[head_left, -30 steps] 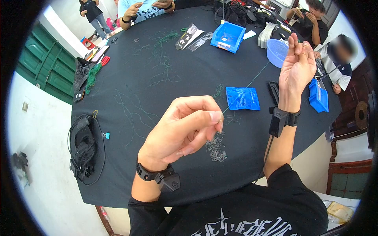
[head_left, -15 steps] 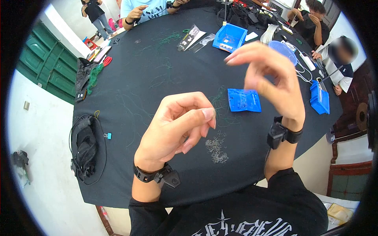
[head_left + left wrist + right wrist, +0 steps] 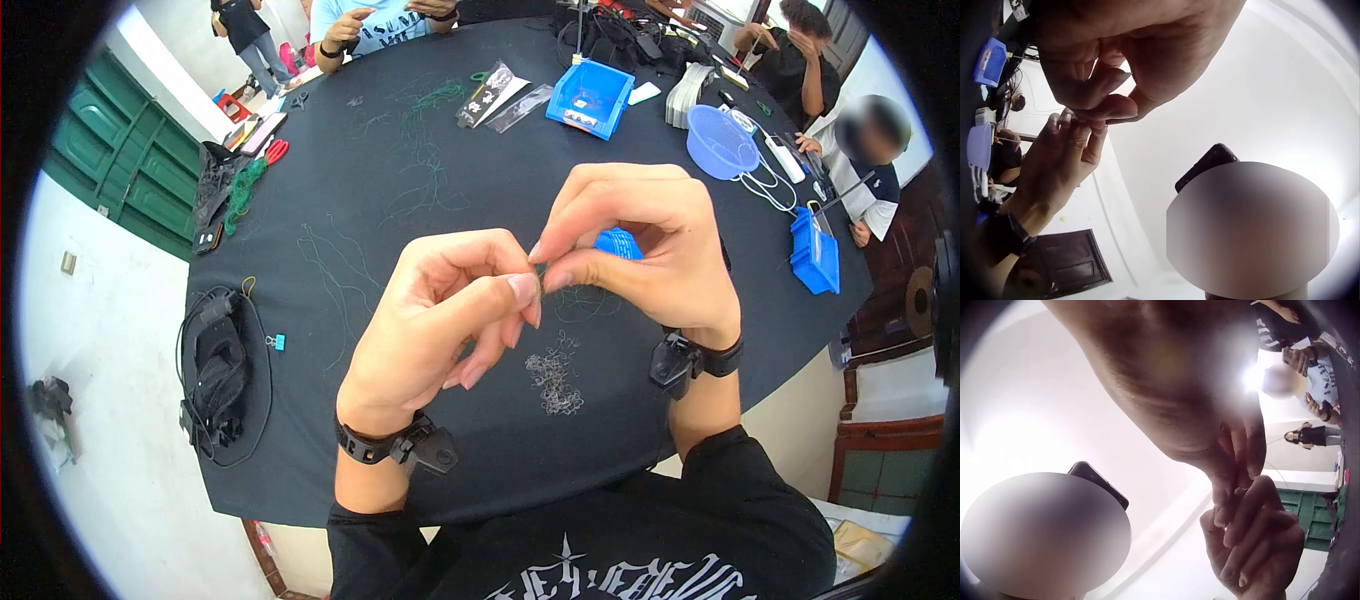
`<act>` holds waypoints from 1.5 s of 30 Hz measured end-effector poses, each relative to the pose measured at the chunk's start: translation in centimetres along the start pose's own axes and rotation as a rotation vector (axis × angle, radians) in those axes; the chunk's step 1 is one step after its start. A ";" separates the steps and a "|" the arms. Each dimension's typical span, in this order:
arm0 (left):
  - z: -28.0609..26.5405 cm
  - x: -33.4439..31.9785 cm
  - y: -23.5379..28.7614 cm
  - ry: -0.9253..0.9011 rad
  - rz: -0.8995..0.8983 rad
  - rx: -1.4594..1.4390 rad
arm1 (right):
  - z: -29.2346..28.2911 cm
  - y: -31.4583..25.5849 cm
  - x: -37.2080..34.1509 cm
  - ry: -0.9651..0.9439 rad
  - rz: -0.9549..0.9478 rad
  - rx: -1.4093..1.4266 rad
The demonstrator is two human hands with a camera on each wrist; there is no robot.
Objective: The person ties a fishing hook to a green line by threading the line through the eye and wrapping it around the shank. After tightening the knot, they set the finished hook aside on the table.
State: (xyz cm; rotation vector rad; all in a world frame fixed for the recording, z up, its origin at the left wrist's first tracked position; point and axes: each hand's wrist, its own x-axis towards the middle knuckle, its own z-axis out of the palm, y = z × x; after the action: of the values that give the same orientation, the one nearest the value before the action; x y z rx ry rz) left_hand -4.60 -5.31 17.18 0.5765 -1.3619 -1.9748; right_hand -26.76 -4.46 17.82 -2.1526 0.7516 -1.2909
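Note:
In the head view my left hand pinches a thin green thread between thumb and forefinger. My right hand comes in from the other side, its thumb and forefinger pinching the thread right at the left fingertips. Only a short bit of green shows there, and whatever else lies between the fingers is hidden. Both wrist views show the fingertips of the two hands meeting. Below them on the black cloth lies a loose pile of small grey hook-like metal pieces. A blue packet is mostly covered by my right hand.
Loose green threads spread over the table. A blue bin and a translucent blue basin stand toward the back. Black straps with a cable lie at left, red-handled scissors farther back. Other people sit around the far side.
My right hand, earlier raised far right with the green thread stretched between the hands, has come down and left to meet the left fingertips. The left hand keeps its pinch, shifted slightly left.

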 end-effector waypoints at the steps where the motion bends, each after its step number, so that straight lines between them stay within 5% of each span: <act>1: 0.0 0.0 0.1 -0.009 0.003 0.001 | -0.2 -0.1 0.0 -0.001 -0.011 -0.040; 8: -0.4 0.2 -0.1 -0.067 -0.025 -0.120 | -0.9 0.8 0.1 -0.085 -0.091 0.047; 11: -0.6 0.1 -0.1 -0.114 -0.052 -0.224 | 0.4 -0.1 -0.2 -0.023 0.212 0.711; 14: -0.5 -0.1 -0.1 -0.131 -0.063 -0.266 | 1.6 0.9 0.1 -0.055 0.257 1.195; 18: -0.6 -0.1 -0.2 -0.181 -0.039 -0.292 | 3.5 2.0 0.6 0.001 0.233 1.508; 45: 0.6 -0.4 0.4 -0.024 0.107 0.012 | 2.1 1.1 0.4 0.140 0.008 1.130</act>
State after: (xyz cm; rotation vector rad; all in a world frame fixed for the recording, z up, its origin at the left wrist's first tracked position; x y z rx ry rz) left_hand -4.59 -4.77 17.79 0.4764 -1.3914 -1.8948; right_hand -24.95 -5.18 16.44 -1.1425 -0.0025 -1.3783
